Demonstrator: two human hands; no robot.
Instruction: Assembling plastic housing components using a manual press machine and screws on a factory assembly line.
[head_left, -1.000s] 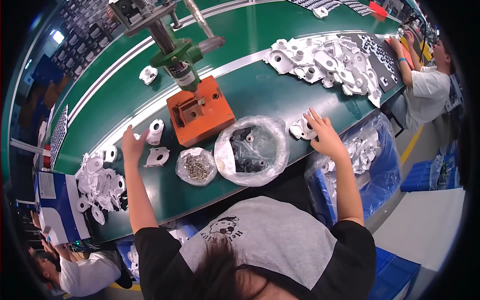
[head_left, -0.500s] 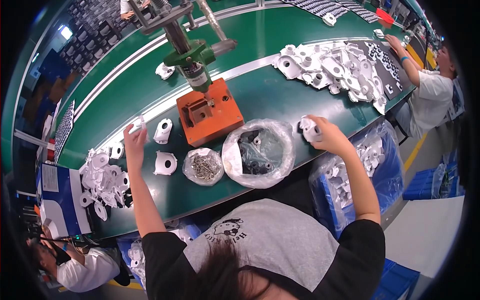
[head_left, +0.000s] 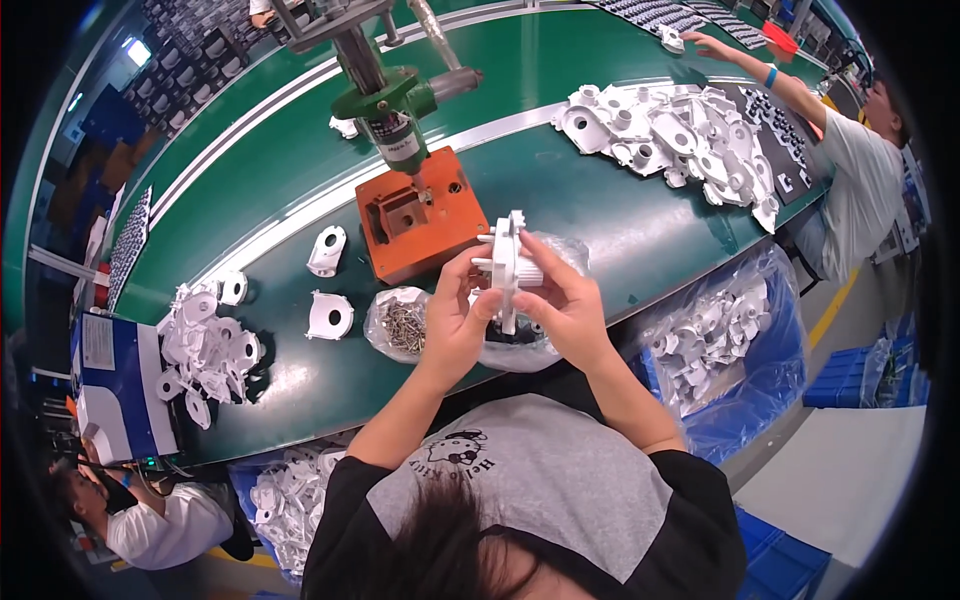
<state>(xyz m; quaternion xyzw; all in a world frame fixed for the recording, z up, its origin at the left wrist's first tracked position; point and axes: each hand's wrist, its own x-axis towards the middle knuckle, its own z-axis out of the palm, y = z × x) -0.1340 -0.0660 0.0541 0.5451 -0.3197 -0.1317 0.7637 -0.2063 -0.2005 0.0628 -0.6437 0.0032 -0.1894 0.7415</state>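
Over the middle of the bench, a white plastic housing part [head_left: 506,262] is held upright and edge-on between my two hands. My left hand [head_left: 459,318] grips its left side, thumb near the lower edge, with short pegs sticking out toward that palm. On the other side my right hand [head_left: 567,308] closes round a ribbed round section, thumb pressed on the part. Whether it is one piece or two put together I cannot tell. Below the hands lies a clear plastic bag [head_left: 520,354] of dark small parts, mostly covered. A bag of metal screws [head_left: 405,325] sits beside my left hand.
An orange fixture block [head_left: 420,250] stands under a green press [head_left: 395,130] just beyond my hands. Two white parts [head_left: 329,315] lie left of it. White parts are heaped at left [head_left: 207,340] and right [head_left: 680,135]. A lined blue crate [head_left: 720,340] holds more. A co-worker reaches in at far right.
Both hands have come together at the centre, my left from the left side and my right from the right with a white part. The co-worker's arm at far right now stretches farther across the bench.
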